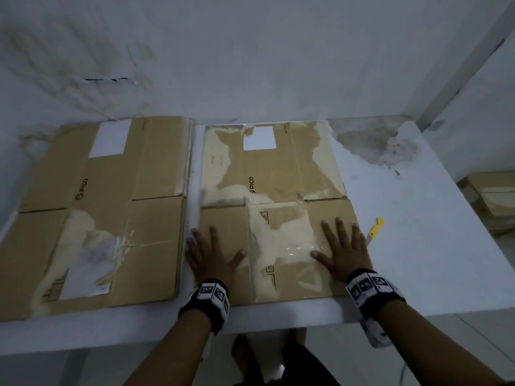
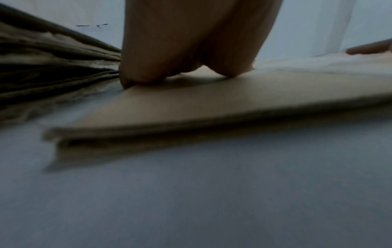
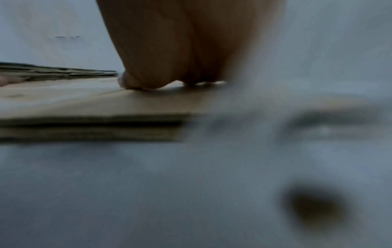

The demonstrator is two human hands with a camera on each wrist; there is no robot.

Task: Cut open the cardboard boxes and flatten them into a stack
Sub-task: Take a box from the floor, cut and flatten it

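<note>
Cardboard, already cut open and folded down, lies on the white bench in two places. The flattened box in front of the person sits near the bench's front edge, its torn paper skin and a patch of clear tape facing up. Both palms are pressed flat on its near half: the left hand at the left edge, the right hand toward the right edge, fingers of each spread and straight, gripping nothing. The wrist views show the same thing from low down, the left hand and the right hand bearing on the top sheet, with two layers of board visible at the box's near edge.

The step in hand looks like the flattening press, squeezing the last spring out of the folds. What should follow is moving this box onto the stack, which lies just beside it to the left with a narrow strip of bench between. That calls for a hold on both side edges, a level lift and a square landing, since the top sheet of the stack already sits slightly skewed.

By count: one flattened box under the hands; one stack (several layers show at its edge in the left wrist view, too blurred to number); one yellow-handled cutter lying on the bench just right of the right hand; and a further pile of cardboard beyond the bench on the right, its number unclear.
</note>
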